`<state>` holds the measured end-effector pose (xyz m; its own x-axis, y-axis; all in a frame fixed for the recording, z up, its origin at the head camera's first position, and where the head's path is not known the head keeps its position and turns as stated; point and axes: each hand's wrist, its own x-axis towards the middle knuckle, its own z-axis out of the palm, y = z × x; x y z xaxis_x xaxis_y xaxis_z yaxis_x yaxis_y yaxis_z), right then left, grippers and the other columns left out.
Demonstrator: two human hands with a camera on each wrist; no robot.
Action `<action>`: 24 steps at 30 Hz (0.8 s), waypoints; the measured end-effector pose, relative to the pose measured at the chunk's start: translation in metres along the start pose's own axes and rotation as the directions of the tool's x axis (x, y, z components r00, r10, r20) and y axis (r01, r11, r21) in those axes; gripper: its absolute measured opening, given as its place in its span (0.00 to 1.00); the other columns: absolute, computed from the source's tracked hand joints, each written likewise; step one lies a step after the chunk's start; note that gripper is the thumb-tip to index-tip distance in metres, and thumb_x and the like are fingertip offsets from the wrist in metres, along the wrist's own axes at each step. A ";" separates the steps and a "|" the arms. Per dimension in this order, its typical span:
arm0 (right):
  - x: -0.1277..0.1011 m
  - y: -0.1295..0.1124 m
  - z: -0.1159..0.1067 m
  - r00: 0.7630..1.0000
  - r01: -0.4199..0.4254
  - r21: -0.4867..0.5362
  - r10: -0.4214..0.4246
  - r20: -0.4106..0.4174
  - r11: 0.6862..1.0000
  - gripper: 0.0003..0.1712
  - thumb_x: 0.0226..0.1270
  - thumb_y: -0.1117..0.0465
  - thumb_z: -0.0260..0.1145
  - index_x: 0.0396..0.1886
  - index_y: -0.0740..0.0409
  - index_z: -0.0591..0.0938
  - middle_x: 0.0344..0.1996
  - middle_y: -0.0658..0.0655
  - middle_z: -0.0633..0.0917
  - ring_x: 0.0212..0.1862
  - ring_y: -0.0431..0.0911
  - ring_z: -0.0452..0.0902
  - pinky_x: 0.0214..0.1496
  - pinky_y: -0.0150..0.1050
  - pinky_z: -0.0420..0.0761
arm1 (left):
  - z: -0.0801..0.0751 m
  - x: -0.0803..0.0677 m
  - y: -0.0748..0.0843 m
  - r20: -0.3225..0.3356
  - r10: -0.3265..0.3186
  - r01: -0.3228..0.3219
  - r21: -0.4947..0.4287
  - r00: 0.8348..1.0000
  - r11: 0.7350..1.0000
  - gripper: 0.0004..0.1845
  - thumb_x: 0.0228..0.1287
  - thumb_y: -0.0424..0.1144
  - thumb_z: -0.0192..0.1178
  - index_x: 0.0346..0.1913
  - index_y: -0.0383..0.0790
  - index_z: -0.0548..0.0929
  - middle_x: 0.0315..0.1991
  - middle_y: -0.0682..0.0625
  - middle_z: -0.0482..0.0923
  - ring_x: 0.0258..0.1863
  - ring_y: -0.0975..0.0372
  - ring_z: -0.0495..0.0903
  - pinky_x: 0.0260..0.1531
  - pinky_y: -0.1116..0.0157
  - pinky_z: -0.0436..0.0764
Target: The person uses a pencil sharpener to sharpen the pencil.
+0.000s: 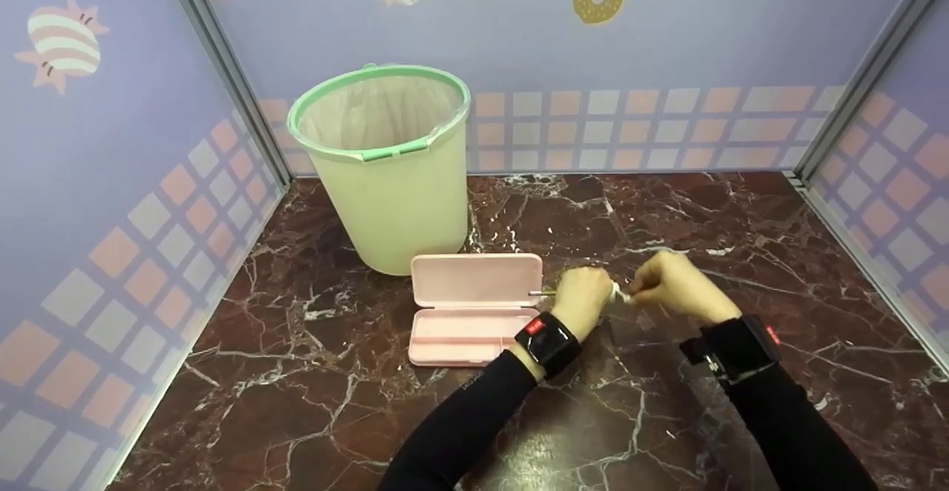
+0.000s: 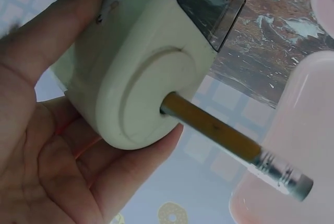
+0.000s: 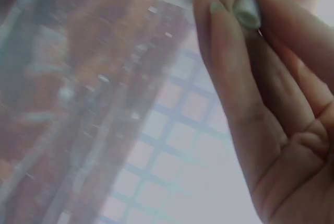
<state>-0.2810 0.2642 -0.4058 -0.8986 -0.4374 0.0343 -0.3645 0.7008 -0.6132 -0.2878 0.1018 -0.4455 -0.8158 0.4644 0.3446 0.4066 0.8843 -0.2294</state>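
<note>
My left hand [image 1: 583,300] grips a cream pencil sharpener [image 2: 130,72] with a dark clear shavings drawer. A yellow pencil [image 2: 224,135] with a metal ferrule and grey eraser sticks out of its round front. In the head view the pencil's end [image 1: 541,294] pokes left toward the pink case. My right hand [image 1: 671,283] pinches the sharpener's small pale crank handle [image 3: 246,6] between its fingertips, just right of the left hand. Both hands hover low over the marble table [image 1: 667,209].
An open pink pencil case [image 1: 474,305] lies left of the hands, and it looks empty. A pale green bin [image 1: 385,165] with a bag liner stands behind it. Patterned booth walls close in the table on three sides.
</note>
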 end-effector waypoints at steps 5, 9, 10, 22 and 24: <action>0.011 -0.010 -0.006 0.988 0.023 -0.104 -0.039 -0.152 0.994 0.04 0.49 0.72 0.74 0.21 0.61 0.87 0.21 0.57 0.88 0.21 0.40 0.77 0.25 0.29 0.75 | 0.001 -0.001 0.000 -0.012 -0.030 0.030 -0.004 0.999 1.000 0.06 0.56 0.44 0.62 0.24 0.56 0.85 0.25 0.62 0.85 0.24 0.70 0.83 0.22 0.73 0.80; 0.023 -0.009 -0.002 0.966 0.028 -0.179 -0.073 -0.250 0.984 0.04 0.48 0.74 0.74 0.21 0.64 0.86 0.22 0.60 0.88 0.23 0.46 0.81 0.29 0.37 0.79 | 0.000 -0.002 -0.001 -0.016 -0.015 0.016 0.013 1.000 1.000 0.07 0.58 0.45 0.60 0.25 0.56 0.86 0.26 0.62 0.86 0.25 0.70 0.84 0.23 0.72 0.80; 0.027 -0.008 0.000 0.960 0.026 -0.197 -0.079 -0.268 0.980 0.04 0.48 0.74 0.74 0.21 0.64 0.86 0.23 0.61 0.88 0.24 0.48 0.82 0.30 0.40 0.80 | 0.000 -0.002 -0.001 -0.016 -0.006 0.007 0.018 1.000 1.000 0.07 0.58 0.46 0.60 0.26 0.56 0.86 0.27 0.62 0.86 0.26 0.70 0.84 0.23 0.72 0.80; 0.051 0.022 0.025 0.935 0.006 -0.246 -0.093 -0.341 0.969 0.05 0.46 0.76 0.72 0.21 0.65 0.85 0.24 0.63 0.87 0.28 0.56 0.82 0.35 0.52 0.81 | 0.004 -0.001 -0.001 -0.029 0.012 -0.011 0.019 1.000 1.000 0.06 0.60 0.43 0.58 0.30 0.55 0.86 0.28 0.61 0.86 0.27 0.69 0.84 0.23 0.72 0.80; 0.053 0.025 0.029 0.936 0.015 -0.248 -0.101 -0.338 0.969 0.05 0.45 0.75 0.73 0.20 0.65 0.85 0.24 0.63 0.88 0.28 0.56 0.83 0.35 0.52 0.81 | 0.006 -0.001 -0.002 -0.046 0.010 -0.009 0.026 0.999 1.000 0.06 0.60 0.43 0.59 0.30 0.55 0.86 0.27 0.61 0.86 0.26 0.70 0.84 0.23 0.73 0.80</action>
<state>-0.3310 0.2426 -0.4423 -0.8867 -0.2891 0.3609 -0.4268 0.8121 -0.3980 -0.2896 0.0996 -0.4507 -0.7919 0.4750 0.3838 0.4028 0.8787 -0.2563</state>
